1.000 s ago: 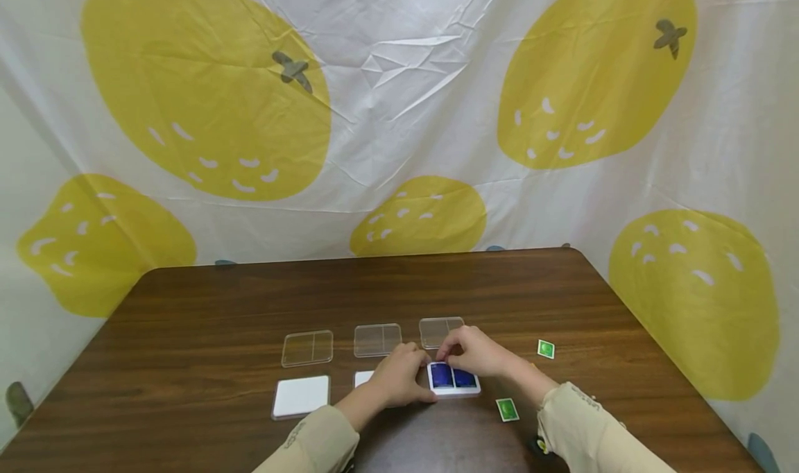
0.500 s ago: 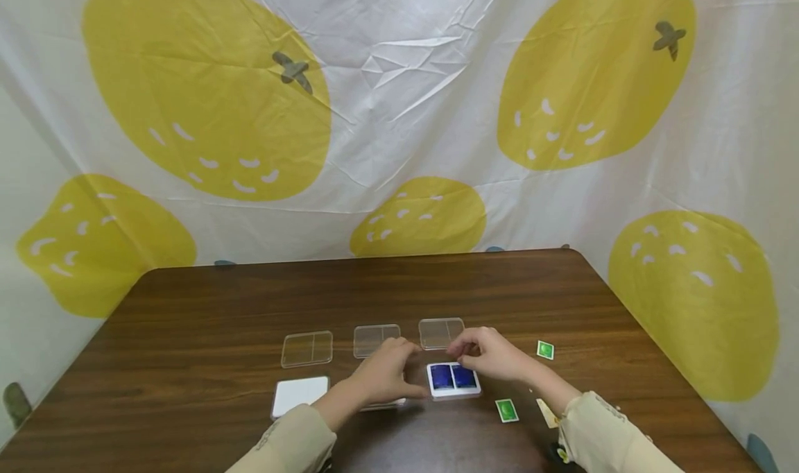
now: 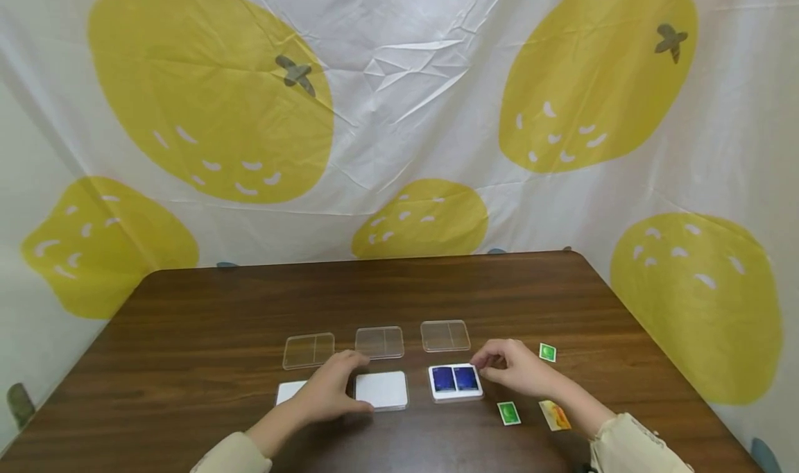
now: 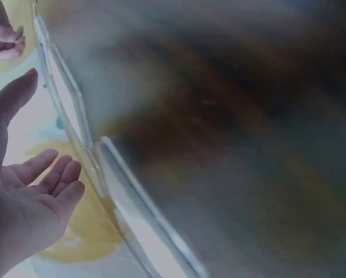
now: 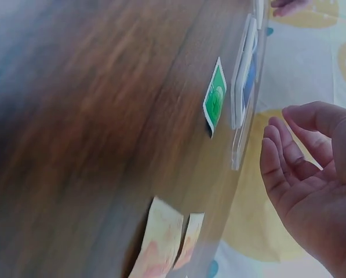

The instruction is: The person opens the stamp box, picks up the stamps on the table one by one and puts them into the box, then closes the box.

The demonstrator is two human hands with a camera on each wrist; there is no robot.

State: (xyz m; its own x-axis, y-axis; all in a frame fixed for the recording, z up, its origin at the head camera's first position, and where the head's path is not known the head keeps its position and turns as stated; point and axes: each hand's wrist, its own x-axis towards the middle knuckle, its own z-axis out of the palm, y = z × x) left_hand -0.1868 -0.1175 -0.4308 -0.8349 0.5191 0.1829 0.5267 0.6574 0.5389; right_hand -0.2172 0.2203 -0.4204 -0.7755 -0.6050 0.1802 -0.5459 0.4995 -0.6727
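Observation:
In the head view my left hand (image 3: 331, 388) hovers by the near row, its thumb spread away from the fingers and nothing in its grasp. It covers part of the left white-filled case (image 3: 288, 390) and is beside the middle white-filled case (image 3: 381, 390). My right hand (image 3: 517, 367) is at the right edge of a third case (image 3: 456, 395), where two dark blue stamp-like squares (image 3: 444, 379) lie side by side on the white insert. Its fingers curl loosely, and the right wrist view shows nothing between them. Whether they touch the case, I cannot tell.
Three transparent lids (image 3: 381, 342) form a row behind the cases. Two green stamp-like pieces (image 3: 508, 413) lie right of the cases. An orange-yellow piece (image 3: 555, 415) lies near my right forearm; the right wrist view shows two such paper pieces (image 5: 158, 240).
My left hand has left the blue-square case and moved left past the middle one. My right hand has drawn back from above the blue squares to the case's right edge.

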